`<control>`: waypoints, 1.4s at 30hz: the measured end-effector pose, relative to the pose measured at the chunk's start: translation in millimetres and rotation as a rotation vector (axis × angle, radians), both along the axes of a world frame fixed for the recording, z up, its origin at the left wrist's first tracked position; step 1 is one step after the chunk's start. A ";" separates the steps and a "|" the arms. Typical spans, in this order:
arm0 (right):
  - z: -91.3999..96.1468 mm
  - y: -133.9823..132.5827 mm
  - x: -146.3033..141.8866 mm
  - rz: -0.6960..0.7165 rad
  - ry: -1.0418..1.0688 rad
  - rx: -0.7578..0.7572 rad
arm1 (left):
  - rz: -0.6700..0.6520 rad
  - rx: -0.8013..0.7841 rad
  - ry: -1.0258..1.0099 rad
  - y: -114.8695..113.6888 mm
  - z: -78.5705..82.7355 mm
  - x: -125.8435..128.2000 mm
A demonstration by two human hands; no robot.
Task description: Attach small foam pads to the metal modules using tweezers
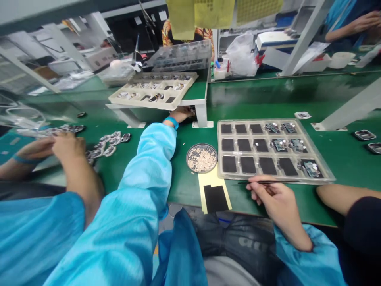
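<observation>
My left hand (182,114), in a blue sleeve with a blue wristband, reaches beneath the raised shelf (195,92). Its fingertips are by the shelf's leg, partly in shadow, and what they touch is unclear. In my right hand (275,198) is a pair of dark tweezers (264,182), held level along the front edge of a clear compartment tray (220,149). Black pads line its compartments. Several green circuit boards (311,168) with white parts lie in the right-hand ones. Left of the tray stands a round dish (201,158) of small beige pieces.
A yellow sheet (202,190) with a black pad (216,198) lies at the front edge. Another parts tray (172,104) rests on the shelf. A co-worker's hands (64,147) work at the left near white-rimmed parts (110,150); another person's arm (345,200) is close at the right.
</observation>
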State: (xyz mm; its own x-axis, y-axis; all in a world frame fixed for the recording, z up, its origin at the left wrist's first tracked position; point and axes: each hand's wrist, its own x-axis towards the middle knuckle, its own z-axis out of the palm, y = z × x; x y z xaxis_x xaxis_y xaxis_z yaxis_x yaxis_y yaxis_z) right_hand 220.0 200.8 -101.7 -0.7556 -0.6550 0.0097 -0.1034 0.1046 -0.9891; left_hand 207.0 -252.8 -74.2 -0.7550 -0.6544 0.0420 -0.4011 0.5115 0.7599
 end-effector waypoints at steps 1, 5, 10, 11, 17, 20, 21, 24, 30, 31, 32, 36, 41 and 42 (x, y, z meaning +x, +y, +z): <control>1.5 -1.2 0.7 0.013 0.075 0.002 | 0.021 0.008 0.010 2.2 5.0 15.5; 10.2 -12.2 10.0 0.031 0.393 -0.034 | 0.070 0.187 0.187 35.0 25.6 88.0; 13.6 -37.7 20.4 0.142 0.399 0.039 | -0.040 0.856 0.512 124.8 38.4 163.8; 12.5 -42.5 21.2 0.173 0.350 0.056 | -0.053 0.982 0.526 143.7 36.3 172.5; 2.8 -53.4 23.3 0.249 0.309 0.135 | -0.082 0.949 0.366 225.2 1.2 192.3; 1.1 -50.9 23.8 0.237 0.389 0.140 | -0.142 0.627 0.162 242.0 -13.6 196.7; 1.3 -50.2 23.8 0.237 0.403 0.141 | -0.151 0.517 0.114 244.7 -16.6 198.0; 3.5 -49.4 23.2 0.239 0.416 0.149 | -0.160 0.301 0.035 247.2 -19.6 200.4; 8.5 -50.3 25.7 0.215 0.403 0.147 | -0.187 0.331 0.022 245.3 -16.8 201.1; 9.3 -50.2 27.5 0.191 0.401 0.121 | -0.187 0.343 0.026 245.1 -17.1 201.3; 10.0 -50.0 29.6 0.166 0.403 0.078 | -0.185 0.353 0.029 244.9 -17.6 201.6; 11.7 -50.3 37.6 0.151 0.498 -0.143 | -0.173 0.370 0.036 244.5 -20.5 202.0; 7.5 -52.9 39.0 0.208 0.574 -0.154 | -0.178 0.388 0.046 244.1 -22.9 202.0; 6.6 -53.0 38.7 0.212 0.578 -0.154 | -0.179 0.389 0.045 244.0 -23.0 202.0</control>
